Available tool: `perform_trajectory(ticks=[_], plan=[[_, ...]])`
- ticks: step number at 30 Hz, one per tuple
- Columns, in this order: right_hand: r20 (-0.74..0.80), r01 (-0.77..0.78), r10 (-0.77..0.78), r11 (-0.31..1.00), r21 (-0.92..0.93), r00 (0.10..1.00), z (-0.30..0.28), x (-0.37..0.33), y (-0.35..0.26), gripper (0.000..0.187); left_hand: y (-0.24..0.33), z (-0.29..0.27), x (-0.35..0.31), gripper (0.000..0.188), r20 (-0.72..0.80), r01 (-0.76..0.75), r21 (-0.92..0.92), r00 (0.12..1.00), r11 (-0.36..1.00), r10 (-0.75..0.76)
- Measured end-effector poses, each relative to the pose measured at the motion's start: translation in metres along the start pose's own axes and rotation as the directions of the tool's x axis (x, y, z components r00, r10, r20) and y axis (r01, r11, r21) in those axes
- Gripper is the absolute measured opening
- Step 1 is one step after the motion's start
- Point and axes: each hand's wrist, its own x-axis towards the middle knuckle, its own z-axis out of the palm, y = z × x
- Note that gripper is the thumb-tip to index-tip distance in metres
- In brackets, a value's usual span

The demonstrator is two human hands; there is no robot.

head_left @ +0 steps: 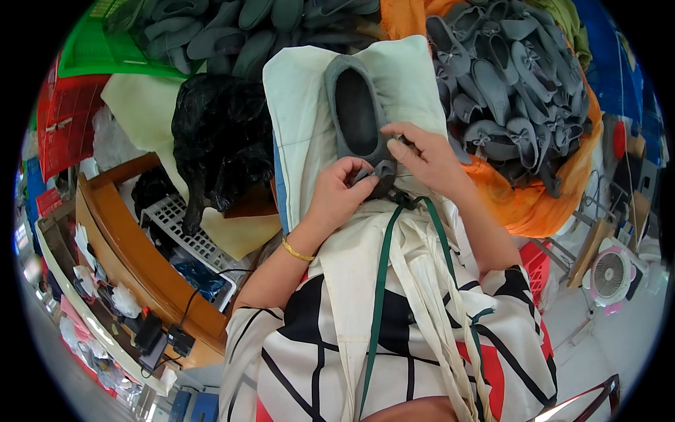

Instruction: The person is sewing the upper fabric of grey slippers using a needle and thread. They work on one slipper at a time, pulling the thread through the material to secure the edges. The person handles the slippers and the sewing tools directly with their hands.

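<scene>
A grey slip-on shoe (355, 109) lies on a white cloth (299, 91) in front of me, its heel pointing away and its toe toward me. At the toe sits a small grey bow (383, 171). My left hand (337, 193), with a gold-coloured bangle at the wrist, pinches the bow between thumb and fingers. Beside the right edge of the shoe's toe, my right hand (425, 160) has its thumb and fingers drawn together. What lies between those fingers is too small to make out.
At the right, an orange sack (506, 204) holds several grey shoes with bows. More plain grey shoes (211, 42) are heaped behind a green crate (95, 42). To the left are a black plastic bag (218, 133) and a wooden table edge (133, 253). A small fan (610, 276) stands right.
</scene>
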Motion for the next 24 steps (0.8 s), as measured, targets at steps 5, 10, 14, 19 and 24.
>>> perform_trajectory(ticks=[5,10,14,19,24], plan=[[0.224,0.271,-0.175,0.798,-0.538,0.959,0.007,0.017,0.006,0.02,0.002,-0.006,-0.002,0.015,0.037,-0.029,0.033,0.999,0.999,0.027],[0.168,-0.048,0.067,0.992,-0.117,0.984,0.03,0.01,0.014,0.01,0.024,-0.02,-0.004,0.014,0.092,0.052,0.012,0.994,0.999,-0.053],[0.201,-0.297,0.241,0.895,0.331,0.95,0.029,0.005,0.014,0.011,0.021,-0.025,-0.003,0.013,0.091,0.086,0.082,0.991,0.993,-0.093],[0.002,0.156,-0.156,0.987,0.041,0.988,0.012,-0.004,-0.009,0.012,0.021,-0.018,-0.001,0.015,0.068,-0.021,0.157,0.998,0.987,0.011],[-0.004,0.335,-0.35,0.899,-0.281,0.937,0.025,-0.009,-0.007,0.013,0.017,-0.014,-0.005,0.02,0.05,-0.063,0.212,0.997,0.975,0.054]])
